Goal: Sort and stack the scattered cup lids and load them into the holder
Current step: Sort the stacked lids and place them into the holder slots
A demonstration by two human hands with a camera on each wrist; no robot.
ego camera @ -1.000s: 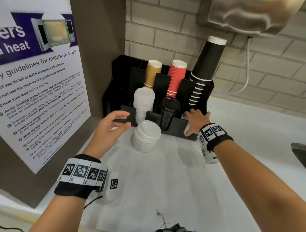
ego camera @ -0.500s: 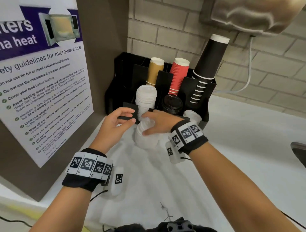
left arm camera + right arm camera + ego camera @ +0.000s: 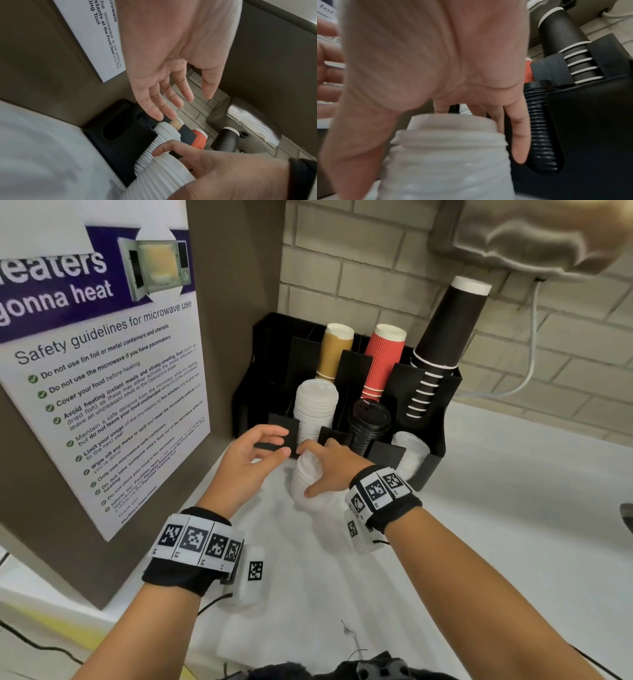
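A loose stack of white cup lids [image 3: 305,486] stands on the counter just in front of the black holder [image 3: 442,419]. My right hand [image 3: 317,470] comes down over its top and grips it, thumb on the near side and fingers down the far side [image 3: 520,142]. My left hand [image 3: 284,443] hovers open just left of the stack, fingers straight [image 3: 171,102], touching nothing. The holder's front slots contain a tall white lid stack [image 3: 315,409], a black lid stack [image 3: 368,422] and a short stack of small white lids [image 3: 411,453].
Gold [image 3: 334,350], red [image 3: 383,357] and black [image 3: 445,337] paper cup stacks fill the holder's back slots. A brown panel with a microwave poster [image 3: 102,371] walls the left side. A brick wall and a metal dispenser [image 3: 534,231] are behind. White counter [image 3: 496,508] stretches right.
My right hand left the holder's right front slot, where small white lids now sit, and came left onto the loose white stack. My left hand edged closer to that stack.
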